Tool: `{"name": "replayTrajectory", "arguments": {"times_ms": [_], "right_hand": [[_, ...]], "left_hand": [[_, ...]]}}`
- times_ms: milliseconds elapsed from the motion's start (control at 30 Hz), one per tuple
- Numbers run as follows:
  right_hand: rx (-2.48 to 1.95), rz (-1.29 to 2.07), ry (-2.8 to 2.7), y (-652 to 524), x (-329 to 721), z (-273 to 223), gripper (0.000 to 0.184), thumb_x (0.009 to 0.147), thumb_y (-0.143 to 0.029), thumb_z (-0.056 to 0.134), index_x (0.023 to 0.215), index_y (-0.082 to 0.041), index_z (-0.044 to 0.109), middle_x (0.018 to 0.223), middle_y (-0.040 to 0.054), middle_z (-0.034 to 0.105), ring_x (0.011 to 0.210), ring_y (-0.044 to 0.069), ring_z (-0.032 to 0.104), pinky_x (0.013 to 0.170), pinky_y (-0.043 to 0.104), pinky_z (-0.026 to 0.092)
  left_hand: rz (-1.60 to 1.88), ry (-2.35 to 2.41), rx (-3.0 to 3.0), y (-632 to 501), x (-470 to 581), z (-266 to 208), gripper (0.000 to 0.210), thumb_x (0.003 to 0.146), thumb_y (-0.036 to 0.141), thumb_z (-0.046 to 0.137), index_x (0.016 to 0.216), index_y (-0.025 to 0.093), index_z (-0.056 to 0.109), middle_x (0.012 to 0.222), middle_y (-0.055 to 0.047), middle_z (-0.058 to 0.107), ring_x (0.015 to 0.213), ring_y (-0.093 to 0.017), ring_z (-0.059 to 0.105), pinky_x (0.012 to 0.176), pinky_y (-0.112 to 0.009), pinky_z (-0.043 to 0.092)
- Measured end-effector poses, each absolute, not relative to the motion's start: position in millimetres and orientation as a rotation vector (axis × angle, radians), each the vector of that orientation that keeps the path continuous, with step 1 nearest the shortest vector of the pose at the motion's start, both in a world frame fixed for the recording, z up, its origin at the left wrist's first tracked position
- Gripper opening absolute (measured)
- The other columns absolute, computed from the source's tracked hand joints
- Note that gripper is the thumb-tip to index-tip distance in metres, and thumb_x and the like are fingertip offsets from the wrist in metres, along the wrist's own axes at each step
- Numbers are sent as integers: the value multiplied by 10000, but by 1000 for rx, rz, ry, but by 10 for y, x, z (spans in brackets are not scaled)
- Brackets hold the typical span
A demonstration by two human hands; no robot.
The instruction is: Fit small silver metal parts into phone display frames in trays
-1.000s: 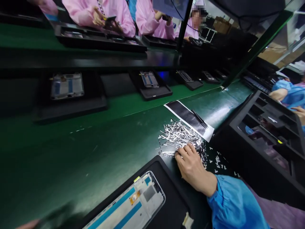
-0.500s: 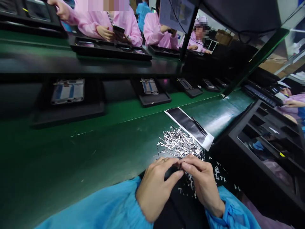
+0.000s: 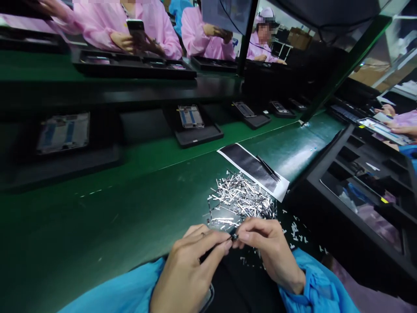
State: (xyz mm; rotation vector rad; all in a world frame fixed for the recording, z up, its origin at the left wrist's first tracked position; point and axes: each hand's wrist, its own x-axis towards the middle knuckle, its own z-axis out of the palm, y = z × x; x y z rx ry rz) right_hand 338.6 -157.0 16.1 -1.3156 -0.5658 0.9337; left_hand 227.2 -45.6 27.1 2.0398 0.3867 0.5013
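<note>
Just in front of the pile, my left hand (image 3: 189,265) pinches a small dark strip (image 3: 234,237) between thumb and fingertips. My right hand (image 3: 269,250) meets it from the other side, thumb and forefinger closed at the strip's right end. Most of the strip is hidden by the fingers, so its exact kind is unclear. Right behind the hands lies a heap of small silver and black T-shaped strips (image 3: 243,195) on the green bench (image 3: 146,191). Loose white T-shaped bits (image 3: 295,230) are scattered to the right of my right hand.
A black-and-white sheet (image 3: 249,163) with thin black tools (image 3: 269,168) on it lies behind the heap. A black compartment tray (image 3: 312,195) stands at right. Black trays carrying phone frames (image 3: 191,116) line the belt. People in pink work across and at right.
My left hand has moved left and toward me, its thumb and fingers now closed together. The small strip shows between the hands. The view has shifted slightly.
</note>
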Motion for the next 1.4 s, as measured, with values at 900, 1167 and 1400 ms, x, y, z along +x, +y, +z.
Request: {"name": "replayTrajectory", "arguments": {"times_ms": [900,1167,1400], "right_hand": [[-1167,1121,-554,-1664,3165,224,87,731,-192,607,674,-141,649,620,12,604,578,94,540,578,218,415],[-1063,1187,-493,-1642,3059,281,123,698,-228,607,623,-130,606,549,1,564,505,97,523,521,223,412],[-1930,520,-903,-2090,3351,173,209,822,-334,475,711,-181,563,716,3,561,658,115,520,592,206,395]], "left_hand": [[277,432,1987,-521,1957,432,189,804,272,454,742,264,632,667,41,621,623,-114,544,573,-167,421],[-14,386,1536,-490,1978,525,236,783,290,475,639,186,630,629,14,639,646,-117,582,649,-187,431],[331,587,1861,-243,1567,424,261,781,367,492,594,252,633,643,59,645,627,-112,598,540,-156,426]]}}
